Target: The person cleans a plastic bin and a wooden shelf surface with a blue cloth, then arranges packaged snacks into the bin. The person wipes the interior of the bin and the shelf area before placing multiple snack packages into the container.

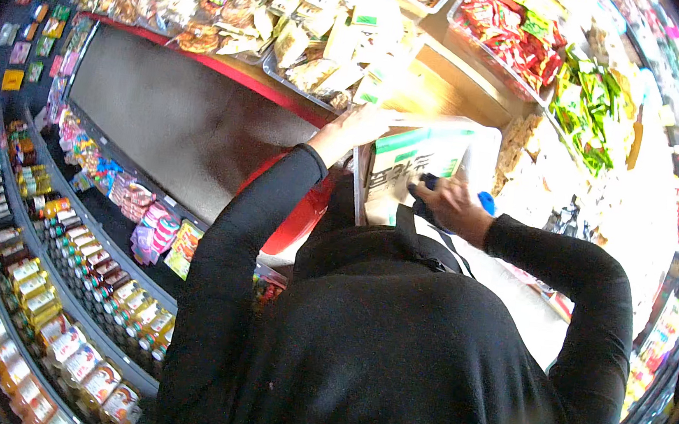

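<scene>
A clear plastic bin (487,150) stands at the counter's front edge, with a flat printed package (406,163) in white and green inside it or behind its wall. My left hand (357,128) rests at the bin's upper left corner, its fingers partly lost in glare. Over the package's lower right part, my right hand (455,204) is closed on a dark cloth-like item (423,211). Something bright blue (487,203) shows beside that wrist; whether it belongs to the dark item, I cannot tell.
Trays of wrapped snacks (314,35) line the counter's back left. Red packets (510,34) fill a clear bin, with green packets (592,108) to its right. A red basket or stool (299,214) is below the counter at left. Shelves of bottles (104,268) curve along the left.
</scene>
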`<state>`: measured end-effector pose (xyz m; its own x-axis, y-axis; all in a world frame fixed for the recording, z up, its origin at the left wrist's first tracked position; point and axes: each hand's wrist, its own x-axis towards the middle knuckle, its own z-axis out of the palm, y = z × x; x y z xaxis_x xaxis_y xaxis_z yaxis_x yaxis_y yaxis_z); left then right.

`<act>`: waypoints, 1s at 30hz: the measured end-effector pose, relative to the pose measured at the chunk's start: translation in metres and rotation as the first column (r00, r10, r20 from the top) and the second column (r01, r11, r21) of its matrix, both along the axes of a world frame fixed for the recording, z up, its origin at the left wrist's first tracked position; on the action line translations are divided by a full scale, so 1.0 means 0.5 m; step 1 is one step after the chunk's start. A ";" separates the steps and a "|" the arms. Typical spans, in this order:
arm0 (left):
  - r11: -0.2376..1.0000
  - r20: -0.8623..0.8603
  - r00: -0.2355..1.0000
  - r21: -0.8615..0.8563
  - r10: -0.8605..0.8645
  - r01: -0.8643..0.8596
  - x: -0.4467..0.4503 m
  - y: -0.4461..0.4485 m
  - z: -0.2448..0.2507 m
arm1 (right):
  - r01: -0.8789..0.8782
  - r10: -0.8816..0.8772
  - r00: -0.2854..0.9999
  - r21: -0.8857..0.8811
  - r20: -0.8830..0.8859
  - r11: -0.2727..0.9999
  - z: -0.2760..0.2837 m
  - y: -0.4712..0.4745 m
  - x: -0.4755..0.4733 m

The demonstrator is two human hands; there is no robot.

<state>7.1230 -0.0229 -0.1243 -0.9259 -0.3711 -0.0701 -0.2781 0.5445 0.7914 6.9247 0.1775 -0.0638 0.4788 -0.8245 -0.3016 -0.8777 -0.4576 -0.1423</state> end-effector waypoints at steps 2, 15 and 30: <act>0.993 0.128 0.984 -0.019 0.121 -0.120 0.003 0.007 -0.016 | 0.111 -0.097 0.983 0.086 -0.157 0.990 -0.001 0.038 -0.031; 0.986 0.050 0.998 -0.159 0.049 -0.040 0.010 0.050 0.033 | 0.434 -0.433 0.824 0.086 0.365 0.897 -0.023 -0.089 0.034; 0.931 0.162 0.938 -0.258 0.306 -0.260 0.101 -0.010 0.223 | 0.931 -0.662 0.349 -0.166 0.663 0.325 0.381 0.297 -0.012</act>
